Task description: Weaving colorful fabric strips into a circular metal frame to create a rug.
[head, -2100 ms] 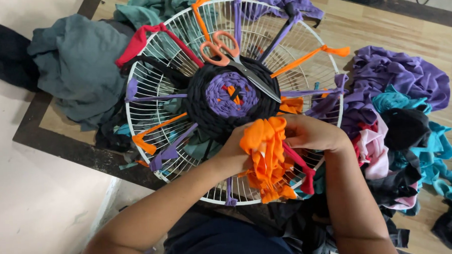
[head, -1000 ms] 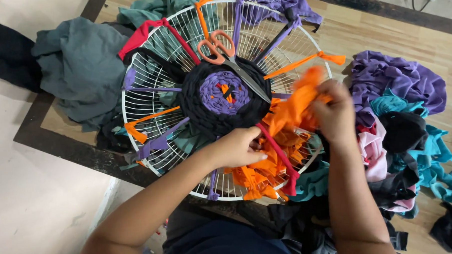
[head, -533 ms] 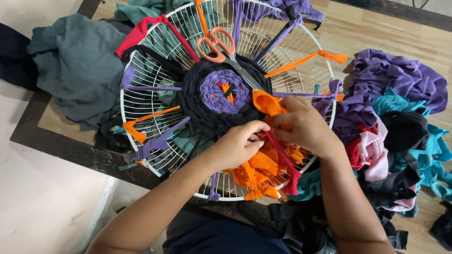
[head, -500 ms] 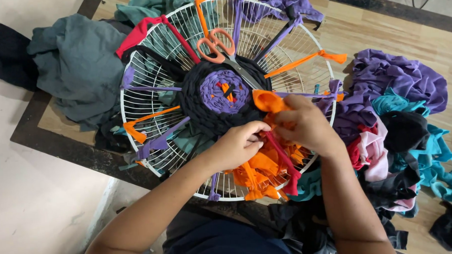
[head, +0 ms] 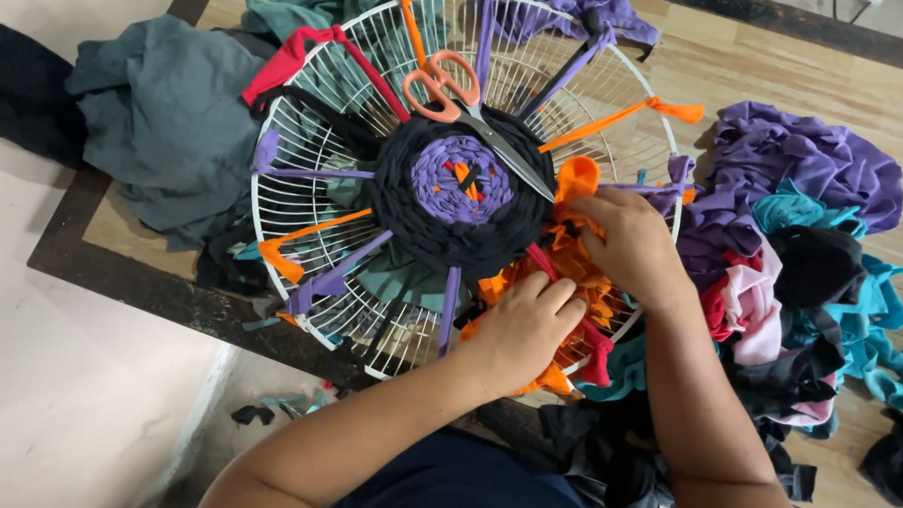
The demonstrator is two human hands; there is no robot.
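A wooden tabletop [head: 765, 63] with a dark border [head: 163, 294] stood over a pale floor [head: 66, 398], carrying a round white wire frame [head: 300, 204] with fabric strips tied across it as spokes. At the frame's centre sat a woven black-and-purple disc [head: 461, 194], with orange-handled scissors [head: 456, 99] lying across it. The left hand [head: 522, 327] and right hand [head: 626, 238], close together, both pinched an orange fabric strip [head: 574, 180] at the disc's lower right edge. Grey cloth [head: 166, 114] lay to the left; purple, teal and pink scraps [head: 800, 212] were heaped to the right.
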